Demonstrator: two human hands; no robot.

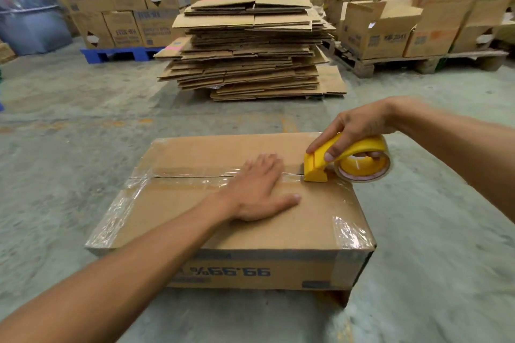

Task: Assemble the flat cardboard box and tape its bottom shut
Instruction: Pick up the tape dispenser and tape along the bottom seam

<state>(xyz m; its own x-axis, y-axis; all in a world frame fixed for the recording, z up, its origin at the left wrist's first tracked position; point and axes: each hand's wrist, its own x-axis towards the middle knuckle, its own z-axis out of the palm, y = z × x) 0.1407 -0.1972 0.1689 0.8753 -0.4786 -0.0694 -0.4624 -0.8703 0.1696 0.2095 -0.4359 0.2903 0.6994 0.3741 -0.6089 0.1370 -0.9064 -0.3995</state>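
An assembled cardboard box [195, 220] stands upside down on the concrete floor, its bottom flaps closed and facing up. Clear tape [192, 175] runs along the centre seam from the left edge, and older tape covers the left side and near right corner. My left hand [257, 189] lies flat, fingers spread, on the seam near the middle. My right hand [354, 131] grips a yellow tape dispenser [320, 166] with a clear tape roll [362, 168]. The dispenser's nose presses on the seam just right of my left hand.
A tall stack of flattened cardboard boxes [250, 44] sits on the floor straight ahead. Stacked printed cartons on a blue pallet [117, 54] stand at the back left. Open cartons on a wooden pallet [418, 62] stand at the back right. Bare concrete floor surrounds the box.
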